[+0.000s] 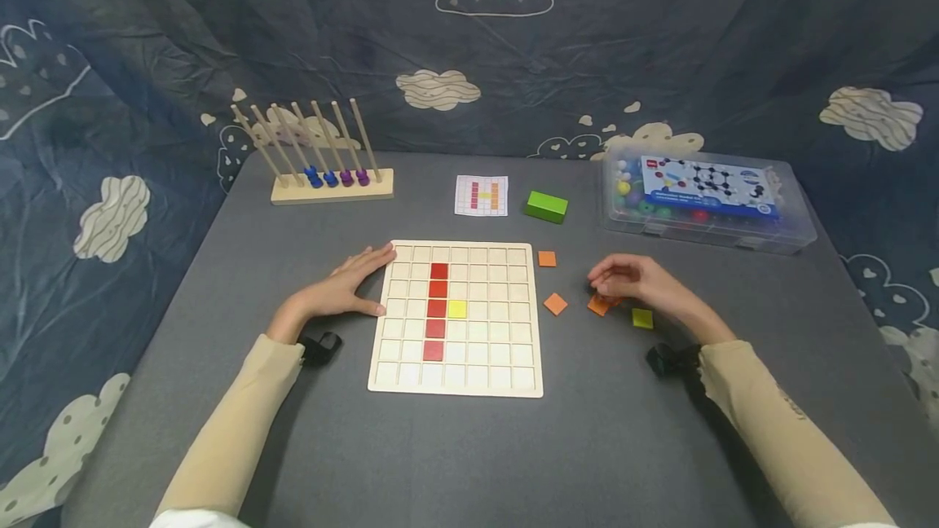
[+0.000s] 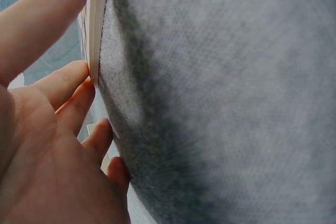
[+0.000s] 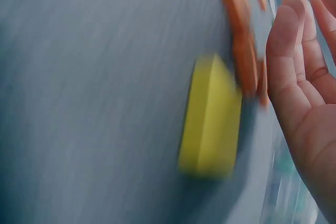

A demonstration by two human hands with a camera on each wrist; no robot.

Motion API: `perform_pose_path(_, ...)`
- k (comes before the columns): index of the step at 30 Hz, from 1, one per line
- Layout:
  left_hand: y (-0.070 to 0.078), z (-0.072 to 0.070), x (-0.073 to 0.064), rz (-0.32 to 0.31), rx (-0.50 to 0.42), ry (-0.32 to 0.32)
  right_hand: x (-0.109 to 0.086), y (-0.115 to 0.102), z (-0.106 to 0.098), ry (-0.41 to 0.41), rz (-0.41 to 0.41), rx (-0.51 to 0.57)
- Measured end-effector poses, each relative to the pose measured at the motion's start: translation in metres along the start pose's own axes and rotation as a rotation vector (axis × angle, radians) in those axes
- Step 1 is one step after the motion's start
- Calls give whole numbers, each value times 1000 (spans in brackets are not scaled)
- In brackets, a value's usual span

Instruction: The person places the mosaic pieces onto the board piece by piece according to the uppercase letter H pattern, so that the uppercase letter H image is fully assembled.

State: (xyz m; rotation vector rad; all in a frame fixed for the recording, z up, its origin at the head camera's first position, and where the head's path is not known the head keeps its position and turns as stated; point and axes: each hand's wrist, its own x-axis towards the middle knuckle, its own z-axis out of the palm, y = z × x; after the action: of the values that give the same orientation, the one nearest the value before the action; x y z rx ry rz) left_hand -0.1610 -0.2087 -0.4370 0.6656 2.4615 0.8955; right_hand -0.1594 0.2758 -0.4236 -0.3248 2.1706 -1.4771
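Observation:
A wooden grid board [image 1: 455, 392] lies on the table, with a column of several red square tiles [image 1: 437, 289] and one yellow tile [image 1: 457, 310] beside that column. My left hand [image 1: 341, 288] rests against the board's left edge, thumb and fingers spread; the left wrist view shows fingertips touching the board's side. Over a few orange tiles [image 1: 598, 305] right of the board hovers my right hand [image 1: 637, 285], fingers slightly bent. The right wrist view shows nothing in its fingers, and the loose yellow tile [image 3: 207, 124] nearby is blurred. Two more orange tiles [image 1: 555, 304] lie nearer the board.
Behind the board lie a printed pattern card [image 1: 481, 195] and a green block [image 1: 546, 207]. A wooden peg stand with beads [image 1: 333, 191] is at the back left. At the back right sits a clear plastic case [image 1: 707, 200] of coloured balls.

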Motion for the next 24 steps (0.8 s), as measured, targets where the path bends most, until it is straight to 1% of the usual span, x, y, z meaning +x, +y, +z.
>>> perform_pose_path(5, 1, 0, 0, 0, -4, 2, -27, 14, -23, 51, 17, 13)
perform_pose_path(11, 1, 1, 0, -9, -2, 5, -47, 25, -38, 110, 17, -19)
perform_pose_path(14, 1, 1, 0, -9, -4, 7, -53, 28, -40, 130, 34, -39)
perform_pose_path(18, 1, 1, 0, -9, 0, 6, -56, 30, -38, 135, 35, -111)
perform_pose_path(24, 2, 0, 0, 11, 2, -1, -55, 33, -31, 125, -53, -242)
